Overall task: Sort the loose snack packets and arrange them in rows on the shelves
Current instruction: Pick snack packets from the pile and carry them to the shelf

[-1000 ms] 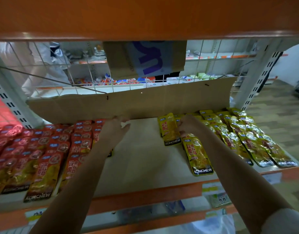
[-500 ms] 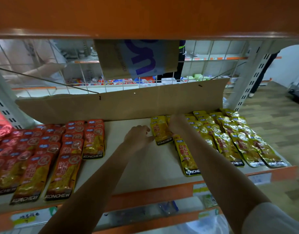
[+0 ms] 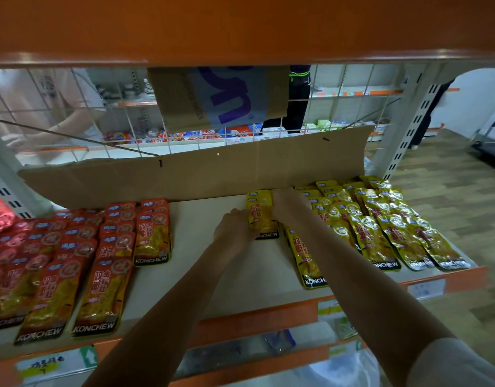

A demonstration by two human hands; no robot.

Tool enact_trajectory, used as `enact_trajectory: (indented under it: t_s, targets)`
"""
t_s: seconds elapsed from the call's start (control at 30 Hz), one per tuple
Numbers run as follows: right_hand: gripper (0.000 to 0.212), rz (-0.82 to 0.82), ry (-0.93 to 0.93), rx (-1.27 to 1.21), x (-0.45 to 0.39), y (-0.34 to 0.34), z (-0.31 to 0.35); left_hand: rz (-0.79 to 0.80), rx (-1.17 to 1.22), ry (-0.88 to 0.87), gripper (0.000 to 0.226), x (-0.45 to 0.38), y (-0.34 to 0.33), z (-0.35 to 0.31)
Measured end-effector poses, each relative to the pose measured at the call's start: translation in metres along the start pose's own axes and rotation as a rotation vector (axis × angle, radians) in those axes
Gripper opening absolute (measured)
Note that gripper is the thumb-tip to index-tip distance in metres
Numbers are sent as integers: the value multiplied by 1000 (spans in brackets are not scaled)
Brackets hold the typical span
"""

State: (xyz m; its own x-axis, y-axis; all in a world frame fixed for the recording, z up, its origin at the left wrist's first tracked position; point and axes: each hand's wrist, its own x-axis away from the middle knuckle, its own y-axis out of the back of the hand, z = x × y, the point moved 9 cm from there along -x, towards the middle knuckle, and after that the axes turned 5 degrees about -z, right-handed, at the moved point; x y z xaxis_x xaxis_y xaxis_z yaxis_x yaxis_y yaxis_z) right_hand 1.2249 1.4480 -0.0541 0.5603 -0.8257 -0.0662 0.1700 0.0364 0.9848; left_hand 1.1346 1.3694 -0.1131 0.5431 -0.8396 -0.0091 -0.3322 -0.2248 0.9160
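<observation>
Two hands working one yellow packet stack (image 3: 261, 212) at the back of the shelf (image 3: 218, 277), roughly 12 o'clock. Left hand (image 3: 235, 229) against the stack's near-left corner, fingers curled onto it. Right hand (image 3: 289, 206) clamped on the stack's right edge, fingers hidden behind the packets. Number of packets in that stack: cannot tell. Just at 4 o'clock of it, one more yellow packet (image 3: 307, 261) lying flat, partly under the right forearm. Further toward 3 o'clock, yellow rows (image 3: 380, 219), three front packets showing their KONCHEW bands (overlapped behind, so no honest count). Off at 9 o'clock, well apart, red rows (image 3: 81, 255), three labelled front packets readable, the rest blurred. Bare shelf between the colours. One cardboard sheet (image 3: 184, 177) upright behind everything.
</observation>
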Motion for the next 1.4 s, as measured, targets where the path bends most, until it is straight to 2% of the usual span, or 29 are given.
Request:
enact_trajectory:
  t_s: [0.13,0.2,0.27,0.43,0.53,0.67,0.83,1.07,1.17,1.23,1.4]
  targets:
    - [11,-19,41,6,4,7,3,2,24,28,39,-2,-2,-2]
    - [21,-24,40,3,6,9,2,0,26,42,42,-2,-3,-3]
    - [14,-46,56,34,7,10,3,-7,30,49,42,-1,-3,-4]
    - [23,-95,115,143,9,11,13,-37,71,28,39,2,8,1]
    - [26,-92,236,188,10,7,34,-67,9,-44,45,5,23,12]
    - [30,-70,453,233,11,-5,75,-114,-208,-64,50,7,51,37]
    - [37,-17,635,176,14,-20,142,-183,-385,9,54,23,93,92]
    - [39,82,767,116,33,-32,256,-271,-411,197,50,84,161,195]
    - [38,53,821,92,55,-34,311,-318,-360,262,60,122,190,243]
    - [38,27,872,58,76,-34,352,-286,-387,337,55,148,204,282]
    - [49,113,1031,48,146,-54,472,-279,-377,494,54,230,247,382]
